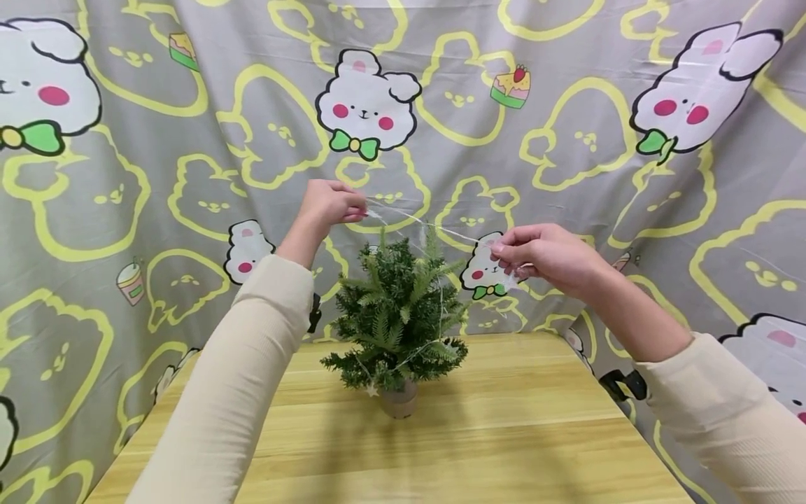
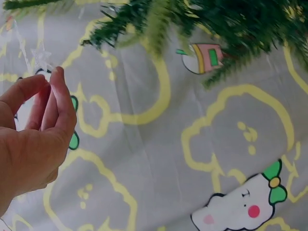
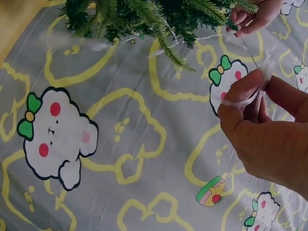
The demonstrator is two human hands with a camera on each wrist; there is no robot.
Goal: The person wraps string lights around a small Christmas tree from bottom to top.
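A small potted artificial Christmas tree (image 1: 397, 308) stands upright on the table, its pot (image 1: 400, 401) showing below the branches. My left hand (image 1: 331, 203) is above the tree's left side and pinches a thin clear string of star lights (image 1: 434, 226) between thumb and fingertips. Beside those fingertips, a clear star (image 2: 41, 57) shows in the left wrist view. To the right of the treetop, my right hand (image 1: 550, 257) pinches the same string, part of which lies across its fingers. The strand spans between both hands; more of it lies on the branches, with a star (image 1: 371, 390) low at the front.
The wooden table (image 1: 516, 420) reaches back to a grey patterned curtain (image 1: 441, 161), which hangs behind and on both sides. Black straps (image 1: 623, 385) show near the sleeve cuffs.
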